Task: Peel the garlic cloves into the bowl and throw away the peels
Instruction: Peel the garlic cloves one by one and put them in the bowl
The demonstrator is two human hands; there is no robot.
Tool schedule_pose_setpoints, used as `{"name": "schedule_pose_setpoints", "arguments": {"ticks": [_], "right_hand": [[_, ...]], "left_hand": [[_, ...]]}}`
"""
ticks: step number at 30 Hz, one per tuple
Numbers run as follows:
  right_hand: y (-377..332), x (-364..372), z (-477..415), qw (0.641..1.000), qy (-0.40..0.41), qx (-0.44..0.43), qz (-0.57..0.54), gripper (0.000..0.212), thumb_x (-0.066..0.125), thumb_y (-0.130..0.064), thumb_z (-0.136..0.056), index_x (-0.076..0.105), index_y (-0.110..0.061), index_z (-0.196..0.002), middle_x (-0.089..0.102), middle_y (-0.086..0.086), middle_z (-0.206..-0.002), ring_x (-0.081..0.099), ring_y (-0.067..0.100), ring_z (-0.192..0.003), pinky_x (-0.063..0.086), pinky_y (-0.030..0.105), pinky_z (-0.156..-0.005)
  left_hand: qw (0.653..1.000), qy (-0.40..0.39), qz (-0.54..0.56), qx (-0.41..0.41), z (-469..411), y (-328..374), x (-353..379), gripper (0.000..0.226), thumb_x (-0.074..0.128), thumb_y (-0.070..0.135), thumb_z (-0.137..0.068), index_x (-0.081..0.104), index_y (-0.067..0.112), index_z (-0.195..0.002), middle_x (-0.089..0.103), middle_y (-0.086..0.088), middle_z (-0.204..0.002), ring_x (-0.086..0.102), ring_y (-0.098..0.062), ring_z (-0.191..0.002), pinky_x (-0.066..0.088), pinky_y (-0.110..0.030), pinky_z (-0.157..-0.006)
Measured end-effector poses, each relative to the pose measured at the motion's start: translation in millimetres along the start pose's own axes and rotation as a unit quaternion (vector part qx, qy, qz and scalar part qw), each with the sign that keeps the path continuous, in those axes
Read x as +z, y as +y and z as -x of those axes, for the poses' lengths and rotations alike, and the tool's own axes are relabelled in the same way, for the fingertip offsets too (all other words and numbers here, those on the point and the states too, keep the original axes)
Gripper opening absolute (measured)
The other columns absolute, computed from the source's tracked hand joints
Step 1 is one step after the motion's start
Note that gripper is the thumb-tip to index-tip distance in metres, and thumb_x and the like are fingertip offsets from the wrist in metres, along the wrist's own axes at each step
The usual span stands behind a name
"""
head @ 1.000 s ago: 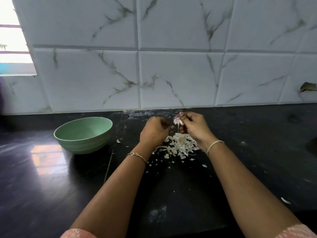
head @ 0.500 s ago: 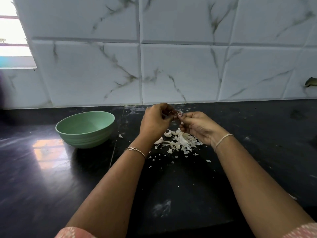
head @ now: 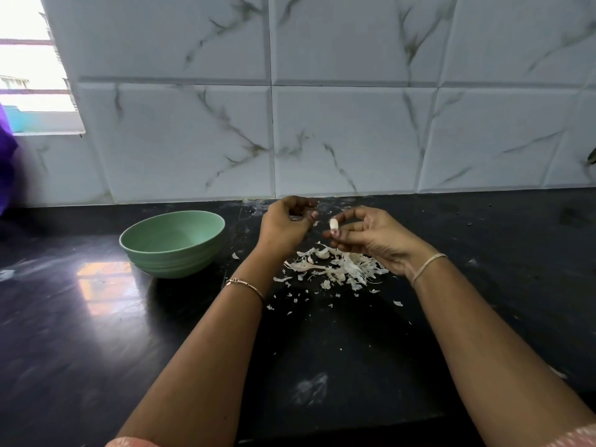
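The right hand [head: 374, 241] pinches a small, pale, oblong garlic clove [head: 333, 224] between thumb and forefinger. It holds the clove in the air above the far edge of a heap of thin, white, papery garlic peels [head: 338, 267], and the other fingers are loosely bent beneath it. Just to the left, and apart from the clove, the left hand [head: 283, 229] hangs with its fingers curled inward toward the thumb. Whether a scrap of skin is caught between them cannot be told from this angle. The heap lies on the glossy black stone counter [head: 354, 356] between the two wrists, partly under the right hand. Loose flakes are scattered toward the viewer, and one lies off to the left near the bowl. A few plumper white pieces sit at the heap's far side, too small to identify. The round, pale green bowl with a ribbed outer wall [head: 174, 261] stands upright on the counter to the left of the left hand, well apart from the heap. A thin gold bracelet [head: 245, 285] circles the left wrist and a pale band [head: 429, 266] circles the right. White tiles with grey marble veins [head: 338, 140] cover the wall behind the counter, and a bright window [head: 29, 59] opens at the upper left.
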State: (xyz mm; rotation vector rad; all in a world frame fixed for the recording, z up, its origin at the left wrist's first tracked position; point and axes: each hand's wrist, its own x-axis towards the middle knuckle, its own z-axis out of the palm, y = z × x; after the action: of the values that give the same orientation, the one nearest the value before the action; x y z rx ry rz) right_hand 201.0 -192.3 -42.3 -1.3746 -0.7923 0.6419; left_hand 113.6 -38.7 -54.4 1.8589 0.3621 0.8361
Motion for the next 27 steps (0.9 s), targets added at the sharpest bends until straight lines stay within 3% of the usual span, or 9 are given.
{"name": "schedule_pose_setpoints", "arguments": {"ticks": [4, 10, 12, 14, 15, 18, 23, 27], "right_hand": [[0.2, 1.0, 1.5, 0.997, -0.05, 0.008, 0.061, 0.027, 0.06, 0.006, -0.088, 0.066, 0.002, -0.113, 0.073, 0.009, -0.085, 0.065, 0.01, -0.067, 0.057, 0.018, -0.066], [-6.0, 1.3, 13.9, 0.978, -0.146, 0.073, 0.132, 0.028, 0.058, -0.002, -0.092, 0.066, -0.002, -0.119, 0.071, 0.011, -0.094, 0.066, 0.009, -0.072, 0.058, 0.019, -0.069], [-10.0, 5.0, 16.8, 0.975, -0.151, 0.061, 0.152, 0.026, 0.062, -0.002, -0.089, 0.067, 0.001, -0.114, 0.072, 0.014, -0.093, 0.067, 0.011, -0.072, 0.057, 0.019, -0.066], [-17.7, 12.3, 18.7, 0.97, -0.153, 0.048, 0.183, 0.021, 0.066, 0.0, -0.086, 0.067, 0.003, -0.107, 0.072, 0.017, -0.092, 0.07, 0.016, -0.074, 0.058, 0.02, -0.066], [-22.5, 16.2, 18.3, 0.965, -0.157, 0.044, 0.204, 0.019, 0.067, 0.001, -0.085, 0.066, 0.003, -0.103, 0.072, 0.018, -0.09, 0.071, 0.019, -0.076, 0.058, 0.021, -0.067], [-42.4, 27.2, 18.6, 0.948, -0.165, 0.001, 0.27, 0.017, 0.068, 0.0, -0.084, 0.065, 0.005, -0.1, 0.074, 0.016, -0.087, 0.072, 0.023, -0.08, 0.059, 0.024, -0.07], [-78.6, 43.1, 17.3, 0.946, -0.186, -0.095, 0.249, 0.019, 0.068, -0.003, -0.082, 0.064, 0.008, -0.097, 0.074, 0.009, -0.08, 0.07, 0.016, -0.073, 0.058, 0.022, -0.068], [-21.7, 49.3, 8.6, 0.889, -0.237, 0.007, 0.391, 0.009, 0.067, 0.0, -0.087, 0.064, 0.008, -0.091, 0.072, 0.008, -0.076, 0.069, 0.019, -0.068, 0.057, 0.02, -0.06]], "left_hand": [[0.998, -0.018, 0.052, -0.019, 12.4, 2.9, -19.8, 0.028, 0.073, -0.004, -0.081, 0.065, 0.006, -0.106, 0.069, -0.003, -0.082, 0.063, -0.004, -0.059, 0.053, -0.018, -0.056], [0.997, -0.031, -0.062, -0.042, 32.8, -21.4, -64.1, 0.011, 0.061, 0.008, -0.094, 0.068, 0.004, -0.101, 0.072, -0.002, -0.082, 0.065, -0.014, -0.062, 0.058, -0.034, -0.07], [0.994, -0.038, -0.096, -0.03, 39.9, -28.1, -71.5, 0.011, 0.06, 0.007, -0.094, 0.067, 0.005, -0.102, 0.07, 0.004, -0.074, 0.065, -0.006, -0.059, 0.057, -0.022, -0.064], [0.986, -0.023, -0.162, 0.009, 46.7, -32.9, -75.1, 0.008, 0.07, 0.014, -0.089, 0.067, 0.016, -0.096, 0.067, 0.01, -0.065, 0.06, 0.005, -0.053, 0.046, -0.008, -0.057], [0.984, -0.017, -0.178, 0.016, 47.4, -35.8, -75.2, 0.009, 0.073, 0.02, -0.087, 0.066, 0.019, -0.092, 0.065, 0.011, -0.062, 0.058, 0.005, -0.052, 0.042, -0.007, -0.056], [0.99, -0.023, -0.138, -0.022, 46.0, -33.4, -67.9, 0.024, 0.059, 0.037, -0.095, 0.069, 0.015, -0.091, 0.055, 0.008, -0.06, 0.048, -0.007, -0.056, 0.038, -0.021, -0.054], [0.994, -0.037, -0.067, -0.079, 49.6, -23.6, -61.9, 0.053, 0.037, 0.048, -0.102, 0.072, 0.009, -0.096, 0.051, -0.005, -0.069, 0.047, -0.011, -0.059, 0.037, -0.017, -0.042], [0.994, -0.038, -0.058, -0.084, 50.8, -23.4, -61.7, 0.053, 0.036, 0.047, -0.102, 0.072, 0.008, -0.096, 0.043, -0.002, -0.061, 0.041, -0.008, -0.051, 0.034, -0.016, -0.039]]}}
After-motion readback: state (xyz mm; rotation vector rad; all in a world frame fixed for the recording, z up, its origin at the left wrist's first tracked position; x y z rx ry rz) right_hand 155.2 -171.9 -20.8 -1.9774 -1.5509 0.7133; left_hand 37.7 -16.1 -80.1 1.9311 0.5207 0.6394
